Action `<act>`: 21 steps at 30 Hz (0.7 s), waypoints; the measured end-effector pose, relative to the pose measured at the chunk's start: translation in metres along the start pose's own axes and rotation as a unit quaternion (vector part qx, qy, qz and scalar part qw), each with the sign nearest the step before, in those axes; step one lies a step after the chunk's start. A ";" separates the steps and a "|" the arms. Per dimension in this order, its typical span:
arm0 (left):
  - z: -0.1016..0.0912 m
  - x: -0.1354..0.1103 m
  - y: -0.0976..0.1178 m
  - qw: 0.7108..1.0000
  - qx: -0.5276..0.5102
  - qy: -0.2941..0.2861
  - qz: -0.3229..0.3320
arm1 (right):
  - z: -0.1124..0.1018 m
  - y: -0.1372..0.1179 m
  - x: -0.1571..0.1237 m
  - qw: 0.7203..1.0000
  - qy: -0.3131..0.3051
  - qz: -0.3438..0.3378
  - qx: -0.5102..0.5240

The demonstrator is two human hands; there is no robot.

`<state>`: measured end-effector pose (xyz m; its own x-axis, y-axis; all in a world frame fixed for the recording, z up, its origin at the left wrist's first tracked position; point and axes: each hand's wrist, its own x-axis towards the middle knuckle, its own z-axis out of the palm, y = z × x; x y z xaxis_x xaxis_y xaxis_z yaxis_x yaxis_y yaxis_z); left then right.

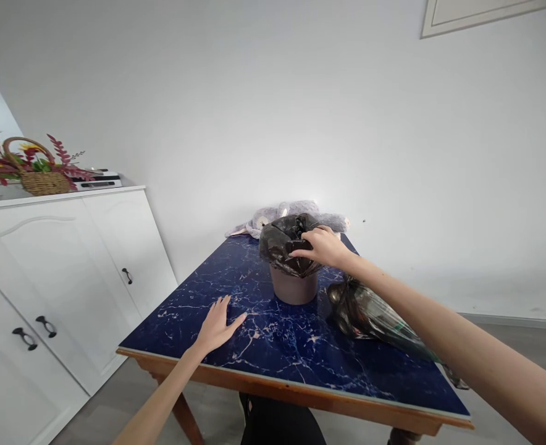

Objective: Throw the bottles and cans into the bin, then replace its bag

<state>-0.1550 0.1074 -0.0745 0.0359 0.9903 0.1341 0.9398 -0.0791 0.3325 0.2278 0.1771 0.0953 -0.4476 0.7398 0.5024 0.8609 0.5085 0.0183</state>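
Observation:
A black garbage bag (277,238) lines a grey-brown trash bin (294,287) that stands upright on the table, its edge folded over the rim. My right hand (323,246) is at the right side of the bin's mouth, touching the bag, thumb and fingers spread apart. Left of the bin, my left hand (217,327) lies flat over the tabletop with fingers stretched out, holding nothing. A filled, tied dark plastic bag (370,312) rests on its side at the right, partly hidden behind my right forearm.
The blue marbled table (194,296) has a wooden edge. Grey plush toys (301,210) lie along its far end by the wall. At left stands a white cabinet (46,247) bearing a wicker flower basket (45,183) and a white-and-black device (100,180).

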 end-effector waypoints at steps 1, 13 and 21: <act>0.003 0.000 -0.002 1.000 0.011 0.011 0.010 | 0.002 0.009 0.003 1.000 -0.009 0.023 -0.012; 0.011 0.004 -0.009 0.996 0.038 0.046 0.061 | 0.003 0.072 -0.008 0.979 -0.030 0.191 -0.069; 0.007 0.002 -0.002 0.997 0.041 0.038 0.057 | -0.011 -0.008 -0.063 0.974 0.198 0.040 0.104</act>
<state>-0.1543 0.1102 -0.0816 0.1218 0.9636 0.2381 0.9559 -0.1784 0.2332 0.2514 0.1217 0.0735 -0.2177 0.5737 0.7896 0.8028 0.5653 -0.1894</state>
